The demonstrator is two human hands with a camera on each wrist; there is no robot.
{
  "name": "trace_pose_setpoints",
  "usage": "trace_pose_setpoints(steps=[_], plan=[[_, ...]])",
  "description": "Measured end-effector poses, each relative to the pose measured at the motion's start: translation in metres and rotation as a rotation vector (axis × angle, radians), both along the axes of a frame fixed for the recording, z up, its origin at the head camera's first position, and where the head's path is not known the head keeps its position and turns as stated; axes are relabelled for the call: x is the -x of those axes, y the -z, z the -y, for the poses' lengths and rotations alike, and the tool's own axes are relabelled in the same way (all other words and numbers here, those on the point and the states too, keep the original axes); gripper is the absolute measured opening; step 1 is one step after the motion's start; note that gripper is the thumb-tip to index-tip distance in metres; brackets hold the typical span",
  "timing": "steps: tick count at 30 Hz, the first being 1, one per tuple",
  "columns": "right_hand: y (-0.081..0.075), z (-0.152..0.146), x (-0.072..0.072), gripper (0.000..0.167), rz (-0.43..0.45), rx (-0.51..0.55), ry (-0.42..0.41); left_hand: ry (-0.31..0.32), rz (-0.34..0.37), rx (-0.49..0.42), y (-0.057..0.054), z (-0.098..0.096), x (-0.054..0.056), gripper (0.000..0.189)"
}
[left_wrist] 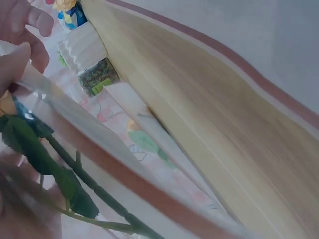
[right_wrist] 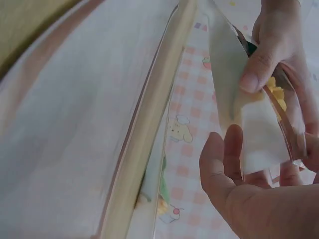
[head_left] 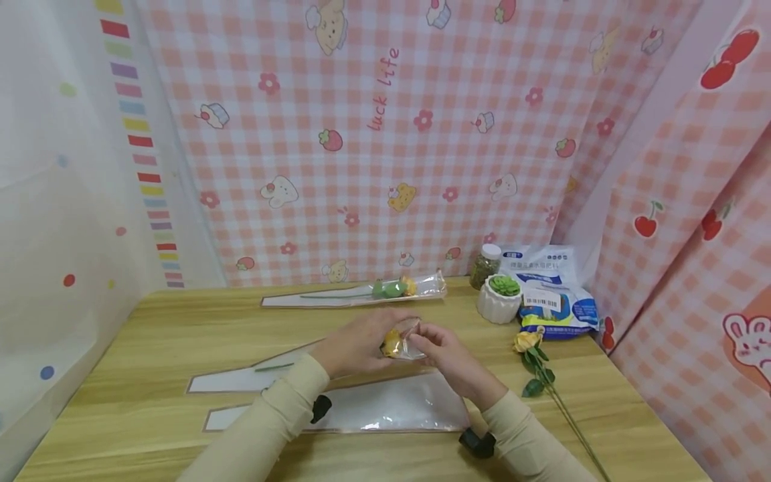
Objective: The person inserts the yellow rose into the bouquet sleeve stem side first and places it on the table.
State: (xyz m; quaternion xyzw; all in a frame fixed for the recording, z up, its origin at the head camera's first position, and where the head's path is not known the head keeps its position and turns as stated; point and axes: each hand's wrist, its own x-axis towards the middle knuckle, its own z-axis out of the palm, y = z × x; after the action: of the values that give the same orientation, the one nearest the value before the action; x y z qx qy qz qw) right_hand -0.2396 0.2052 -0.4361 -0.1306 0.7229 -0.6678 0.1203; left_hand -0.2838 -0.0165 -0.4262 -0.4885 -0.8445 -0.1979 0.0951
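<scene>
A yellow artificial rose [head_left: 393, 343] lies inside a clear flower sleeve [head_left: 412, 348] with a white back, held just above the table. My left hand [head_left: 360, 343] grips the sleeve around the bloom, its thumb [right_wrist: 253, 75] pressing the white side in the right wrist view. At the sleeve's wide end, my right hand [head_left: 453, 365] holds the edge between its fingers. Green leaves [left_wrist: 32, 149] and the stem [left_wrist: 94, 186] show through the plastic in the left wrist view. Below the hands lies another flat sleeve [head_left: 397, 405], with no flower visible in it.
Toward the back lies a sleeve [head_left: 430, 286] holding a yellow rose. A loose yellow rose [head_left: 528, 340] rests on the right. Behind it stand a white succulent pot [head_left: 498, 308], a lidded jar [head_left: 485, 266] and a blue-and-white bag [head_left: 560, 308]. Checked cloth [head_left: 373, 161] hangs beyond the table.
</scene>
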Motion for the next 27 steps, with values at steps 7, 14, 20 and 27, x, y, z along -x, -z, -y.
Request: trace_pose_setpoints(steps=[7, 14, 20, 27], plan=[[-0.002, -0.003, 0.003, 0.021, 0.0, -0.025, 0.119, -0.102, 0.081, 0.07, 0.006, 0.011, 0.002, 0.114], [-0.003, -0.016, 0.01, 0.023, -0.049, -0.019, 0.228, -0.316, 0.185, 0.163, 0.017, 0.041, 0.004, 0.121], [0.005, -0.035, 0.024, 0.025, -0.016, -0.035, 0.277, -0.388, 0.157, 0.194, 0.021, 0.07, 0.007, 0.101], [0.024, -0.054, 0.043, 0.031, 0.01, -0.114, 0.319, -0.423, 0.079, 0.245, 0.024, 0.108, 0.008, 0.056]])
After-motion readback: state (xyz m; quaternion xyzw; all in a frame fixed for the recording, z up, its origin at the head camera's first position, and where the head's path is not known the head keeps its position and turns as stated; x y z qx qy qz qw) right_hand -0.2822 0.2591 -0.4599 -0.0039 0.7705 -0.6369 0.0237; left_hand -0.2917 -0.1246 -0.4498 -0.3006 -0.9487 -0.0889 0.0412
